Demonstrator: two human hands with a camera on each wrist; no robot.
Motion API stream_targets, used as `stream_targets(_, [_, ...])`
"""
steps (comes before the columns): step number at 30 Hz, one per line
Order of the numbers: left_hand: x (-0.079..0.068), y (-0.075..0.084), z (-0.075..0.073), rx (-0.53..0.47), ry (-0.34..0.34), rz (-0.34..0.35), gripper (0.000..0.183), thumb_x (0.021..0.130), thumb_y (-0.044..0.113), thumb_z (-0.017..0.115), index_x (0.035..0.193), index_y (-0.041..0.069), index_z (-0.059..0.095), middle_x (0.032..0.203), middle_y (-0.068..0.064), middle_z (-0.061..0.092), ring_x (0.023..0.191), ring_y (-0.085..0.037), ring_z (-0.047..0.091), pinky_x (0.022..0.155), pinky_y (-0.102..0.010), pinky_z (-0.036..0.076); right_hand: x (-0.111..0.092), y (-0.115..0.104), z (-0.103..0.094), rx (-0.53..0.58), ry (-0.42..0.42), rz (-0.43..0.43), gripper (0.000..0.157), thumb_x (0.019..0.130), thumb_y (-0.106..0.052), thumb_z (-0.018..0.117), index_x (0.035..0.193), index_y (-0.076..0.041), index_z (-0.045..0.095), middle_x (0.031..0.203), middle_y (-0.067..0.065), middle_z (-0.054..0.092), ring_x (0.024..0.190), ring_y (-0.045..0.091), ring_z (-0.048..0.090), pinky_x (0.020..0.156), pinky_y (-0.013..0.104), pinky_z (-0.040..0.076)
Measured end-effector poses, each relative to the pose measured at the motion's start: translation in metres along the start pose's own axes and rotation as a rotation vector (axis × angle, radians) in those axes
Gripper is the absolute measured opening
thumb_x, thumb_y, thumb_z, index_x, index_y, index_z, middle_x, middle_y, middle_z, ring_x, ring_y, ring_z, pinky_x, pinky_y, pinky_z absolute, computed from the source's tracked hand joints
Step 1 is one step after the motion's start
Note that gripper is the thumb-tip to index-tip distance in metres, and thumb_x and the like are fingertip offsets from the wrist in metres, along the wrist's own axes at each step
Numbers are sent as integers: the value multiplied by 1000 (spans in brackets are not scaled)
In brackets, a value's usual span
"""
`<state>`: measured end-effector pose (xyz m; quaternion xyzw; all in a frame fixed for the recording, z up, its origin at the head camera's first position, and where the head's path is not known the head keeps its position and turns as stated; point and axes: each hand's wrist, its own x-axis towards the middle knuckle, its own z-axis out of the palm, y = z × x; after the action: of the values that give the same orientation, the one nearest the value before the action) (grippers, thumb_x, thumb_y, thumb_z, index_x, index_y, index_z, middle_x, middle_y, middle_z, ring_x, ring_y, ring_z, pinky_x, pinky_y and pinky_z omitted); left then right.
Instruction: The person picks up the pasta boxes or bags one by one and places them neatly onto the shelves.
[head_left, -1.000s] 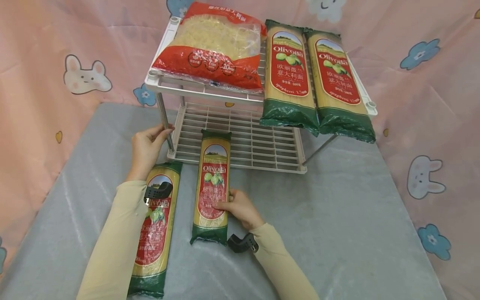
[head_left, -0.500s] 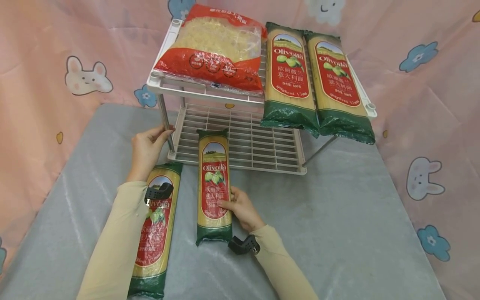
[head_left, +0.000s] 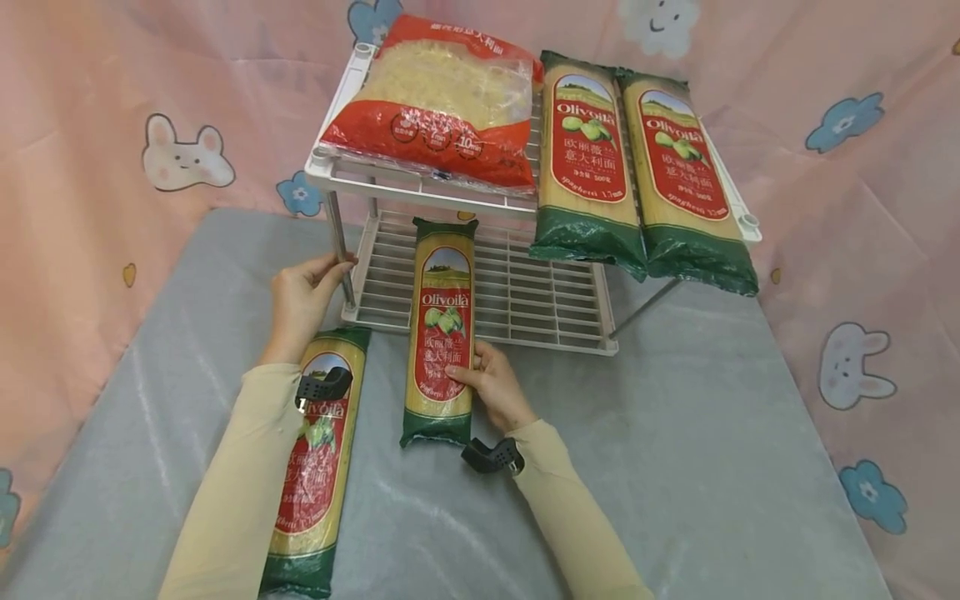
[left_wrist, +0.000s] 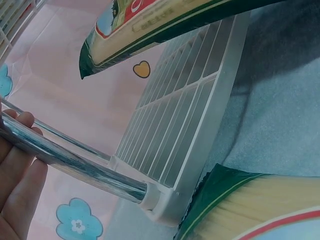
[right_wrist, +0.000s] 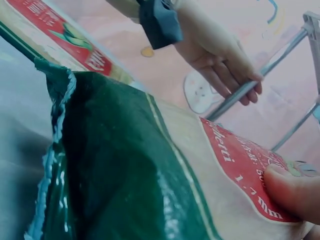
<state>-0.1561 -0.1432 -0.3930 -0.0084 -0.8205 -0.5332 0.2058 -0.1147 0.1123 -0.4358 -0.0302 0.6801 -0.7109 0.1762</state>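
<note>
My right hand (head_left: 495, 385) grips a spaghetti pack (head_left: 442, 333) by its lower right edge, thumb on the red label. The pack's far end is over the front of the rack's lower shelf (head_left: 540, 300); in the left wrist view that pack (left_wrist: 150, 35) is raised above the shelf grid. With thumb and fingers, my left hand (head_left: 303, 300) holds the rack's front left metal post (left_wrist: 75, 157). Below that hand a second spaghetti pack (head_left: 318, 467) lies on the table, partly covered by the left forearm.
On the rack's upper shelf (head_left: 427, 193) lie a red bag of pasta (head_left: 442, 104) and two more spaghetti packs (head_left: 588, 158), (head_left: 686, 175), whose ends overhang the front edge. Grey cloth covers the table (head_left: 675, 450). A pink patterned curtain (head_left: 75, 167) surrounds it.
My right hand has moved the spaghetti pack forward and slightly right, so its far end reaches farther over the lower shelf. The left hand stays on the post. The head view has shifted slightly.
</note>
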Motion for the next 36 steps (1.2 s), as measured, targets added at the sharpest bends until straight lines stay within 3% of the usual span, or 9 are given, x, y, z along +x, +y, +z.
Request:
stream_targets(11, [-3, 1, 1, 8, -8, -20, 28, 92, 16, 62, 112, -3, 67, 104, -15, 68, 96, -26, 66, 80, -31, 53, 31, -5, -4, -23, 48, 35, 32, 87, 0, 62, 116, 10, 53, 80, 2, 68, 70, 11, 63, 75, 27, 49])
stream_targets(18, [-2, 2, 1, -6, -3, -21, 27, 92, 15, 62, 112, -4, 67, 104, -15, 68, 97, -25, 66, 81, -34, 53, 50, -13, -2, -29, 104, 68, 34, 86, -1, 64, 117, 10, 54, 83, 5, 66, 72, 12, 62, 71, 26, 50])
stream_targets(23, [-1, 4, 0, -1, -6, -19, 28, 92, 15, 62, 112, -3, 67, 105, -14, 68, 99, -24, 65, 83, -36, 52, 62, -20, -1, -64, 139, 105, 39, 86, -4, 65, 122, 8, 53, 95, 12, 66, 77, 14, 61, 73, 28, 50])
stream_targets(29, [-2, 3, 0, -1, -7, -16, 29, 93, 15, 61, 114, -4, 66, 106, -14, 68, 98, -24, 66, 83, -34, 53, 73, -27, 2, -101, 141, 155, 42, 87, -8, 66, 125, 5, 53, 106, 17, 64, 84, 18, 61, 80, 32, 49])
stream_targets(36, [-2, 2, 0, -2, -9, -25, 30, 93, 18, 61, 115, -3, 66, 107, -13, 68, 100, -23, 65, 84, -37, 52, 82, -33, 8, -119, 105, 165, 37, 87, -5, 65, 121, 7, 55, 98, 15, 65, 76, 15, 61, 75, 30, 51])
